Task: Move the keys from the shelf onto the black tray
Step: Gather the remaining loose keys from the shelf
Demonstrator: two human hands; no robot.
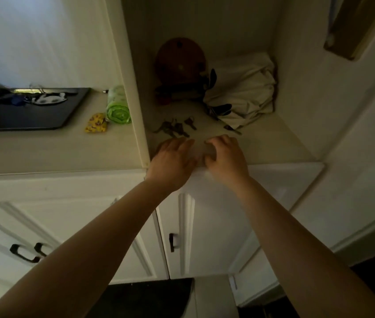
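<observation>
Both hands, left hand (173, 154) and right hand (224, 152), hover loose and empty just short of the keys (174, 129) on the shelf (273, 143); grabbing comes next, then the black tray (32, 118) off left.

Your keys (174, 129) lay on the shelf (273, 143) just beyond both hands, a cloth bundle (241, 88) behind them to the right; the tray (32, 118) sat well left

We see both bare arms stretched forward, left hand (172, 157) fingers extended, right hand (224, 154) fingers loosely curled.
</observation>
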